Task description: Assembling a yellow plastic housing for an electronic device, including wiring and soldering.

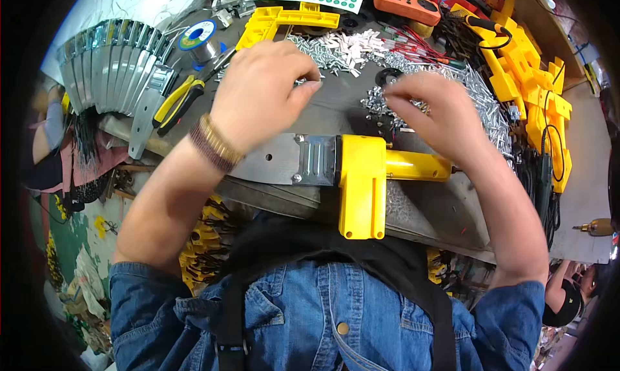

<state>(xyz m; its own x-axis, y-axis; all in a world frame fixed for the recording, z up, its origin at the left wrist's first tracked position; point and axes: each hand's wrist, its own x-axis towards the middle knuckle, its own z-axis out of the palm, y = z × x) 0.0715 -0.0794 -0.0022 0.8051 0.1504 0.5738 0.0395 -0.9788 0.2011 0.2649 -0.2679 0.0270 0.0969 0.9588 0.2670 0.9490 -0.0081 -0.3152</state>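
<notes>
My left hand (270,90) is over the bench beside a pile of small screws (329,64), its fingers curled and the thumb drawn in. Whatever it may pinch is hidden. My right hand (442,106) hovers at a heap of small silver metal parts (378,106), thumb and fingertips close together; nothing I can name shows between them. Below both hands lies a yellow plastic housing (363,183) with a yellow handle (418,166) pointing right. A grey metal plate (265,165) extends from its left side, partly behind my left wrist.
Yellow-and-black pliers (179,103), a solder wire spool (200,41) and a fan of metal plates (106,64) lie left. White pieces (358,48), long silver screws (487,112) and an orange multimeter (407,6) are farther back. Yellow housings (533,103) pile up right. Another person (571,293) shows at lower right.
</notes>
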